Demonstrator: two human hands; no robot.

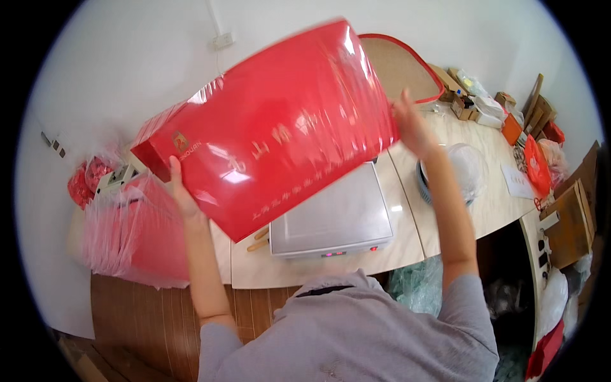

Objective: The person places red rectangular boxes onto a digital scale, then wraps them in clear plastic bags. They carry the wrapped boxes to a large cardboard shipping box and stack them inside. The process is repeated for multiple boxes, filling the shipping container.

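Observation:
I hold up a large red gift box (280, 121) wrapped in shiny clear film, tilted with its right end higher. My left hand (181, 188) grips its lower left side, thumb on the front and the other fingers hidden behind. At its right end my right hand (412, 126) presses against the wrapped side, with some fingers out of sight. Below the box is a flat silver-topped machine (331, 219) with a small lit display and a red switch on its front edge. The box covers the back part of that machine.
Several red boxes in loose clear plastic (140, 229) stand at the left table end. To the right are a bowl-like container under clear plastic (463, 172), a white paper (517, 181) and small cartons (464, 108). A red-rimmed mesh panel (398, 67) leans behind.

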